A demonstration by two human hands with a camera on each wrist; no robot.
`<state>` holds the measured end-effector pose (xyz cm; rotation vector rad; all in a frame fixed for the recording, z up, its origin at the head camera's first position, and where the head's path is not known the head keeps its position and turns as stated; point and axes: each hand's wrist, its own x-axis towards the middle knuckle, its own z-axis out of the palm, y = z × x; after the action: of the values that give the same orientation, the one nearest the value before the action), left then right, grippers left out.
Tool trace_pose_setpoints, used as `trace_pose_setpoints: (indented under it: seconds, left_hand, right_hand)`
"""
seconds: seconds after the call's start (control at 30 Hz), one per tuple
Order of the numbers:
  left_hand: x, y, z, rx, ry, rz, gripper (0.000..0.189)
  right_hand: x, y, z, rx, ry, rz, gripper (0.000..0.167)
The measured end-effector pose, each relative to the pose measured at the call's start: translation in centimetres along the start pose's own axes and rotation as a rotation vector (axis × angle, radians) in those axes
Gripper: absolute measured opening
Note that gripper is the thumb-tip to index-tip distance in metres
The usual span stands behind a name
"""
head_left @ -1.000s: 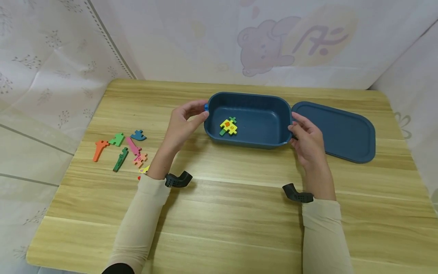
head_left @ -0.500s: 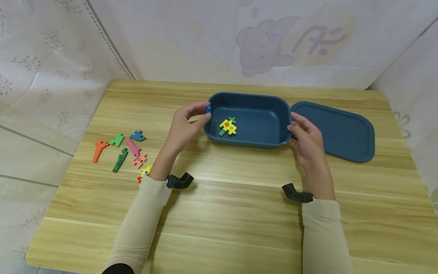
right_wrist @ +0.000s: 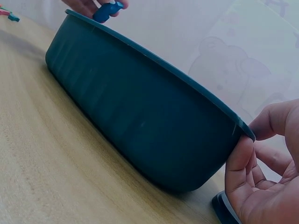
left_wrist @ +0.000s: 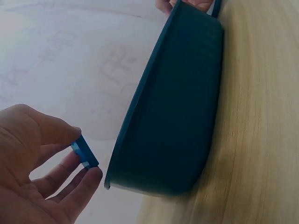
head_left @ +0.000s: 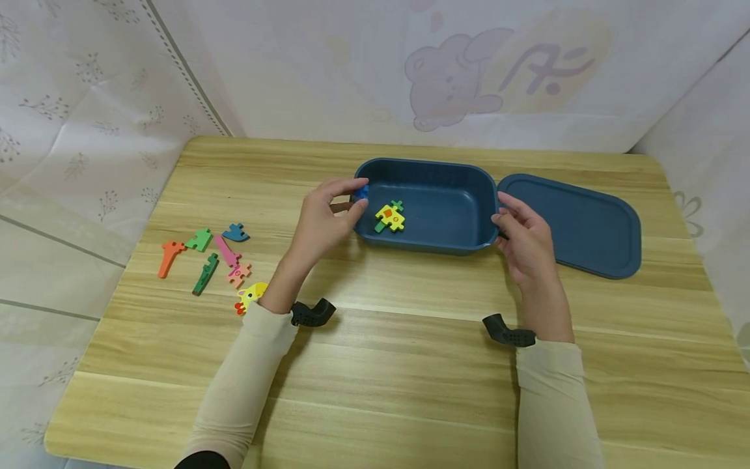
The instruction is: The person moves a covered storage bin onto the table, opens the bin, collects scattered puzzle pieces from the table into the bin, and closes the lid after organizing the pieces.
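A deep blue plastic box [head_left: 422, 248] stands uncovered at the back middle of the table. My left hand [head_left: 322, 225] pinches a small blue puzzle piece [left_wrist: 86, 153] between thumb and fingers, at the box's left end and just above its rim. On the opposite end, my right hand [head_left: 527, 244] grips the box's rim, with thumb and fingers on either side of it in the right wrist view. Inside the box, toward its left, lie a yellow puzzle piece [head_left: 391, 217] with orange marks and green bits [head_left: 398, 204] around it.
The box's flat blue lid [head_left: 592, 228] lies to its right. Scattered at the table's left are orange [head_left: 168, 258], light green [head_left: 200, 240], blue [head_left: 236, 232], dark green [head_left: 206, 274] and pink [head_left: 226, 250] pieces. A yellow giraffe-head piece [head_left: 250, 298] is partly behind my left wrist.
My left hand has moved slightly right with the blue puzzle piece, from outside the box's left rim to over it. More of the giraffe-head piece shows. The right hand keeps its grip.
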<state>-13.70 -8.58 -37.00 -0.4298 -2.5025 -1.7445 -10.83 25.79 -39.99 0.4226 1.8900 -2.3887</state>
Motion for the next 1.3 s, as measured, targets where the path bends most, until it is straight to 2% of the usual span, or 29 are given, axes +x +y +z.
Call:
trace_pose_setpoints:
  seconds: [0.3, 0.47, 0.9, 1.3]
  left_hand:
    - [-0.28, 0.81, 0.37, 0.223, -0.006, 0.153, 0.034]
    - [-0.27, 0.95, 0.44, 0.293, -0.035, 0.207, 0.034]
    - [-0.32, 0.91, 0.32, 0.332, -0.080, 0.242, 0.044]
    - [-0.33, 0.97, -0.07, 0.341, -0.072, 0.257, 0.039]
  right_hand:
    - [-0.03, -0.07, 0.01, 0.008, 0.000, 0.003, 0.054]
    - [-0.01, -0.10, -0.07, 0.013, 0.004, 0.010, 0.053]
    - [0.00, -0.01, -0.06, 0.013, 0.005, 0.014, 0.054]
    - [0.02, -0.02, -0.05, 0.004, 0.015, 0.018, 0.052]
